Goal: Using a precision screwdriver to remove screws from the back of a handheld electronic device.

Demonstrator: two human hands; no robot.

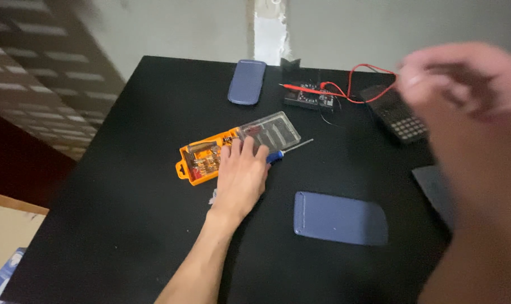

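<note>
The black bench (126,214) carries a blue cover (341,218) near the middle, a second blue case (247,82) and a dark meter (310,95) with red leads (358,84) at the far edge, and a calculator (399,117) far right. The left hand (241,175) lies flat, fingers (250,147) spread and gripping nothing, touching the orange bit case (210,160) with its clear lid and covering the handle of the blue screwdriver (278,155), so picking up a tool seems the step in hand; closing on that handle would come next. The right hand (463,95) hangs blurred at the far right over the calculator, its grip impossible to tell.
</note>
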